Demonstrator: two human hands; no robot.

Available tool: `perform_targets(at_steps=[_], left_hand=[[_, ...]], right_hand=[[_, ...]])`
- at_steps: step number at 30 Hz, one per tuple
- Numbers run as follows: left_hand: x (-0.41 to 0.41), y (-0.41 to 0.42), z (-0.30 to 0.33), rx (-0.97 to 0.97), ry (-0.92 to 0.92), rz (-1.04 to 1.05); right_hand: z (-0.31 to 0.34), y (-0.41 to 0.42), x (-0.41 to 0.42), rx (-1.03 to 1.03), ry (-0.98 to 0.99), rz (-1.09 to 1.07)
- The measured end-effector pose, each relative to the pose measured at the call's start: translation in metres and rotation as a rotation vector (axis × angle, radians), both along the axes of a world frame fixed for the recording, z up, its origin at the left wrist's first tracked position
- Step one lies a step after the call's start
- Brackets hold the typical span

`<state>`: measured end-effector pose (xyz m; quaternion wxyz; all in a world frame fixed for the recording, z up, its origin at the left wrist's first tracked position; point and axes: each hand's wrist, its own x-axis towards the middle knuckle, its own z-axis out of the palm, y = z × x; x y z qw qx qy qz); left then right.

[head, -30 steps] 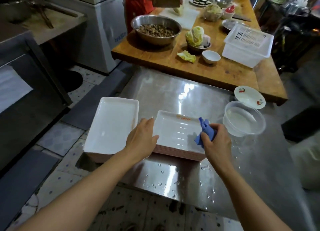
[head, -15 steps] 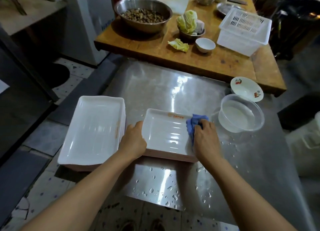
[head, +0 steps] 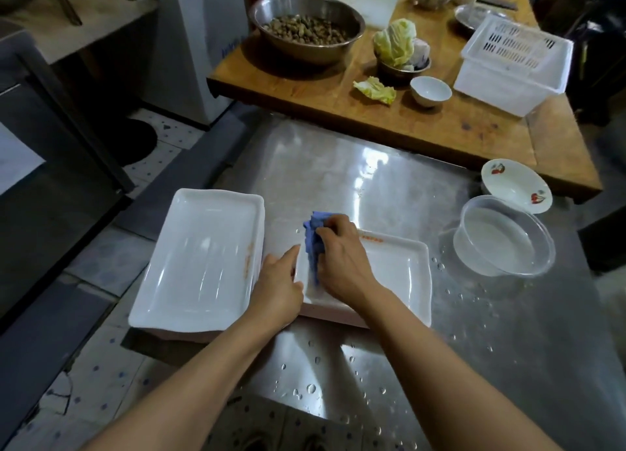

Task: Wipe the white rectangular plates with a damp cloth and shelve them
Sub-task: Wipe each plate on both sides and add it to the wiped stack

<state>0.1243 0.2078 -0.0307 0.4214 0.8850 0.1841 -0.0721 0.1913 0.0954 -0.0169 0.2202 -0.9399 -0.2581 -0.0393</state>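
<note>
Two stacks of white rectangular plates sit on the wet steel table (head: 372, 186). The left stack (head: 203, 257) overhangs the table's left edge. On the top plate of the right stack (head: 396, 274), my right hand (head: 342, 264) grips a crumpled blue cloth (head: 313, 237) and presses it on the plate's left end. My left hand (head: 277, 284) holds that stack by its near-left corner, thumb on the rim. The cloth and both hands hide the plate's left part.
A clear plastic bowl of water (head: 501, 240) stands right of the plates, a small patterned bowl (head: 515, 184) behind it. The wooden table (head: 440, 128) beyond carries a steel bowl (head: 305, 27), cabbage (head: 394, 42), a small white bowl (head: 430, 90) and a white basket (head: 515, 61). Water drops dot the steel.
My right hand has swept the blue cloth from the plate's right end across to its left end. My left hand stays at the stack's left corner.
</note>
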Motion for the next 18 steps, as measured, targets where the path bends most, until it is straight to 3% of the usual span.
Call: perform_targets(at_steps=[3,6,9,14,18], left_hand=[[-0.001,-0.002,0.004,0.013,-0.019,0.005],[0.000,-0.002,0.007,-0.011,-0.038,0.003],[0.001,-0.001,0.012,-0.121,-0.032,0.023],[-0.001,-0.003,0.026,-0.357,0.052,0.151],[-0.001,-0.007,0.032,-0.338,0.050,0.161]], right_hand=[[0.009,0.002,0.000,0.049,0.191,0.047],[0.012,-0.006,-0.007,-0.032,0.318,0.100],[0.015,-0.012,-0.020,-0.060,0.409,0.176],[0.016,-0.026,-0.039,-0.168,0.439,0.280],[0.010,-0.031,-0.050,-0.200,0.358,0.308]])
